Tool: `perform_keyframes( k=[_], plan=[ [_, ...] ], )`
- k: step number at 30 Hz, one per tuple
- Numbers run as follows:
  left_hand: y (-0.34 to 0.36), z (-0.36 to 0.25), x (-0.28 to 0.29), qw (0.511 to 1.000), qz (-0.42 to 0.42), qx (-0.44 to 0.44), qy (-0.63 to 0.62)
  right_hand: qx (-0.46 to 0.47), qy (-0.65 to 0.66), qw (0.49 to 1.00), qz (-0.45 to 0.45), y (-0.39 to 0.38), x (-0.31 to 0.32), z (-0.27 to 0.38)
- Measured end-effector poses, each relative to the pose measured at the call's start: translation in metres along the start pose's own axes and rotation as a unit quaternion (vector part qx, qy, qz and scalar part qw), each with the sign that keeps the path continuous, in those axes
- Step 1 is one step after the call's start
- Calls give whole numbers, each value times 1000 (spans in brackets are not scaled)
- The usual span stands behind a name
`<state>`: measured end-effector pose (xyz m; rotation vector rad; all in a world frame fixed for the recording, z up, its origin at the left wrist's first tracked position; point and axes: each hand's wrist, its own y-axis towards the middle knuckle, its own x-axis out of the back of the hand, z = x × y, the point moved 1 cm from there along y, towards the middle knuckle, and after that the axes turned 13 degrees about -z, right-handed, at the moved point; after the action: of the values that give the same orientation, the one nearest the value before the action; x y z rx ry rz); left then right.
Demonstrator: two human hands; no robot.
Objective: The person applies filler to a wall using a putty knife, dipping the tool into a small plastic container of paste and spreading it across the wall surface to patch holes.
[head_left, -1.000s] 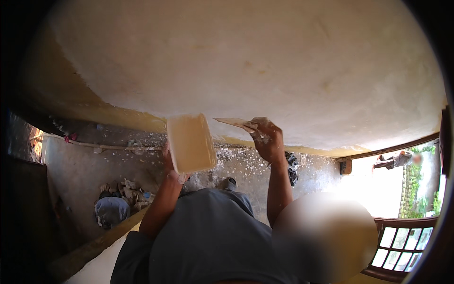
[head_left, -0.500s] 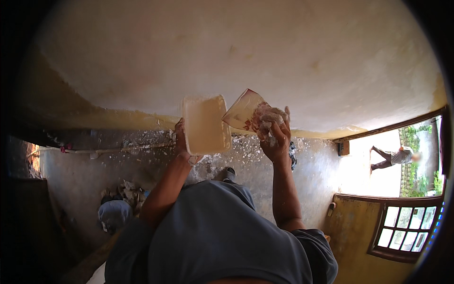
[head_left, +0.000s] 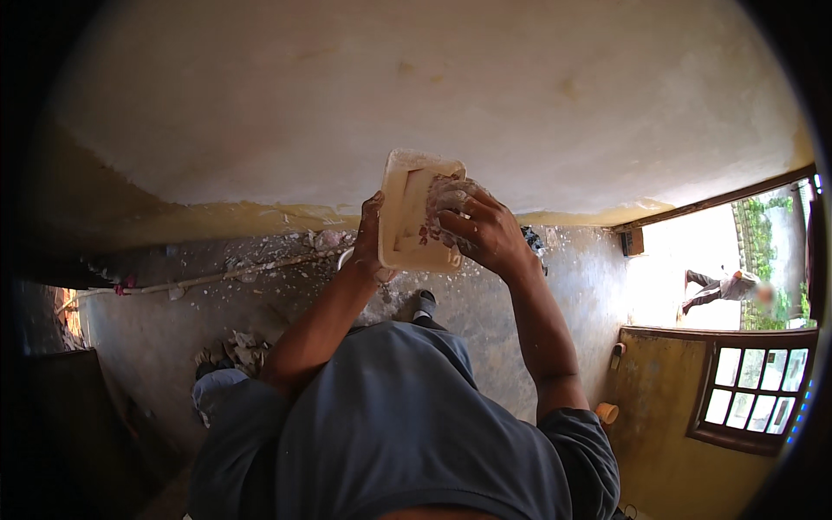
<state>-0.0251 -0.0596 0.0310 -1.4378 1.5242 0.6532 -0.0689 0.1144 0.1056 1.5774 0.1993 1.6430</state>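
The wall (head_left: 347, 104) is before me. My left hand (head_left: 370, 241) is at the left side of the tub (head_left: 420, 263), my right hand (head_left: 487, 232) over its right part, with the scraper (head_left: 419, 208) inside it. On the floor (head_left: 494, 329), a pole (head_left: 217, 276) lies to the left.

- Left hand (head_left: 370, 238): just left of centre, in a closed grip.
- Left forearm (head_left: 321, 322): slants up from lower left.
- Right hand (head_left: 490, 227): just right of centre, fingers bent leftward.
- Right forearm (head_left: 543, 334): steeply raised.

Grey conc. flr (head_left: 503, 347): white flaky debris (head_left: 299, 242) scattered along far side; long thin pale pole (head_left: 221, 276), far left; crumpled pale-brown heap (head_left: 249, 352), left; black crumpled bundle (head_left: 533, 241), far right.
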Motion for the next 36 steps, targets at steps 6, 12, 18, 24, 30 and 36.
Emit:
perform_keyframes(
  k=[6, 12, 18, 24, 30, 36],
  plan=[
    [14, 12, 11, 999, 4, 15, 39, -36, 39, 998, -22, -15, -4, -7],
    [11, 8, 6, 998, -31, 39, -36, -75, 105, 982, -137, -27, -5, -12],
    [4, -4, -3, 997, -63, 7, -51, -63, 45, 984, -163, -32, 1, -16],
    [1, -19, -11, 996, -87, -29, -5, -35, 38, 983, -176, -34, -2, -13],
    [-6, -30, -24, 993, -106, -54, 25, -25, 45, 984, -173, -29, -6, -11],
    [-9, -31, -4, 992, -107, -57, -34, -17, 46, 981, -187, -27, -12, -9]
  ],
)
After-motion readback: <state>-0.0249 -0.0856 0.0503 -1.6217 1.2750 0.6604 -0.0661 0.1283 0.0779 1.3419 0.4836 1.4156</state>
